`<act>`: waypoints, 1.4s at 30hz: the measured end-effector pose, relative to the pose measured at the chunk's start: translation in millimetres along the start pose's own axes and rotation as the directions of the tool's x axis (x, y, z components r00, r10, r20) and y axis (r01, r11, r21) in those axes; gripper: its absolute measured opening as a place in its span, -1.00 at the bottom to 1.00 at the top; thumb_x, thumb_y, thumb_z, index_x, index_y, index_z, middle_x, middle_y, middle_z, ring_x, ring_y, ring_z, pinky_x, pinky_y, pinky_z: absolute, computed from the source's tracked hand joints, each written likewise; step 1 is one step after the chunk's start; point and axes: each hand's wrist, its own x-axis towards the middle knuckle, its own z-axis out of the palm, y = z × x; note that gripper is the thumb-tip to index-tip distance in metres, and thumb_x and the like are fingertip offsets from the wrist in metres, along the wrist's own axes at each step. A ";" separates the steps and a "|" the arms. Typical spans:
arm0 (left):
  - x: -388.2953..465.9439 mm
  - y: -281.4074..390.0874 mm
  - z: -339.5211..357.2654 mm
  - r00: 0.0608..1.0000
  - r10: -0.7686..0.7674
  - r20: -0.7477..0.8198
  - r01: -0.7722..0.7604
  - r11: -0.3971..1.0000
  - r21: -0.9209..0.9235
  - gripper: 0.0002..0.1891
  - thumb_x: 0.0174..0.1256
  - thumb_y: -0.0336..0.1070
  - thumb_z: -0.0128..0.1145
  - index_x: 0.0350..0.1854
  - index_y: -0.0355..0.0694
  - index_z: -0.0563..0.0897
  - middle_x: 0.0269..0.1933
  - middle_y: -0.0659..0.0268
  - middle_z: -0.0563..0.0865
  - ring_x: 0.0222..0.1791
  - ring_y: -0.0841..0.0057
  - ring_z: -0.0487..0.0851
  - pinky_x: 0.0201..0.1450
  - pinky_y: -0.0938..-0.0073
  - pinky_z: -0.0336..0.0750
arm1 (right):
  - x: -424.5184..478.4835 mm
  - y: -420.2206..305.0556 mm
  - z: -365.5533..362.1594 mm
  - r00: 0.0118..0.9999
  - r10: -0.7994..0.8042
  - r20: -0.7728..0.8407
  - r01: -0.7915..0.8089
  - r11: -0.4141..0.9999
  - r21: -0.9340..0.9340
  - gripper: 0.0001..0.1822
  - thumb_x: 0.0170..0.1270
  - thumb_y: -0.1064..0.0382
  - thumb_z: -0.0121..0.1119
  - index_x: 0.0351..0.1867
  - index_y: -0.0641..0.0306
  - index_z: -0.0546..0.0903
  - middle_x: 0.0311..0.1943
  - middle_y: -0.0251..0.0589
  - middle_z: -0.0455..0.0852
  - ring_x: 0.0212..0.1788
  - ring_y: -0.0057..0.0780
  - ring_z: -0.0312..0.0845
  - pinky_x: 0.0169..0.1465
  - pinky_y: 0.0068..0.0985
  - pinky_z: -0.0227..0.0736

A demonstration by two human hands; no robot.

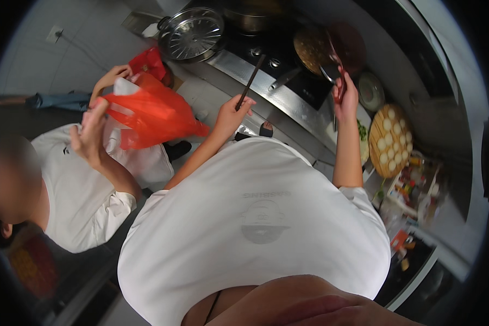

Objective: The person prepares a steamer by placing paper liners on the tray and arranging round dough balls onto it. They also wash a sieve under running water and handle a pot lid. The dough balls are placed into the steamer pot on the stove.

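My left hand [233, 114] is closed on dark chopsticks [251, 81], which point up over the edge of the black cooktop. In my right hand [345, 100] is a dark red handle [342, 86], joined to a reddish, see-through round thing [348, 45] whose kind I cannot tell. It lies against the right side of a pan of brownish food [313, 49] on the cooktop [305, 91]. A curved metal piece [328, 74] shows beside that hand. Another pan handle [284, 79] sticks out towards me between my hands.
A person [81, 187] stands at left, holding a red plastic bag [155, 110]. A steel steamer pot [191, 34] and a second pot [250, 22] stand at the back. At right are a glass lid or bowl [370, 91], round dough pieces on a wooden board [377, 140] and a rack of bottles [411, 183].
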 end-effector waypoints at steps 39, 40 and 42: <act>-346.8 -37.4 742.8 0.056 0.012 0.998 -0.150 0.989 -0.004 -0.74 0.52 -0.10 0.29 0.10 -0.08 0.81 -0.44 0.61 0.63 -0.61 0.86 0.33 -0.59 0.70 0.13 | -619.2 77.4 -410.8 0.273 0.089 -0.958 0.665 0.702 0.255 -0.70 0.62 0.04 0.02 0.07 0.17 0.62 -0.56 -0.42 0.50 -0.59 -0.57 0.44 -0.50 -0.59 0.35; -354.5 -43.9 777.7 0.018 0.034 0.999 -0.181 0.983 -0.030 -0.73 0.49 -0.11 0.32 0.11 -0.06 0.80 -0.43 0.59 0.64 -0.60 0.86 0.34 -0.59 0.69 0.14 | -619.3 71.6 -409.7 0.264 0.097 -0.960 0.664 0.703 0.254 -0.69 0.62 0.04 0.03 0.09 0.18 0.63 -0.55 -0.42 0.50 -0.57 -0.57 0.43 -0.46 -0.59 0.36; -375.1 -62.3 845.9 -0.012 0.053 0.999 -0.255 0.965 -0.054 -0.73 0.43 -0.13 0.37 0.09 -0.04 0.81 -0.44 0.56 0.63 -0.58 0.81 0.38 -0.57 0.63 0.20 | -621.1 59.5 -410.4 0.253 0.101 -0.962 0.639 0.729 0.245 -0.66 0.62 0.01 0.03 0.12 0.19 0.63 -0.53 -0.44 0.51 -0.54 -0.60 0.45 -0.43 -0.61 0.37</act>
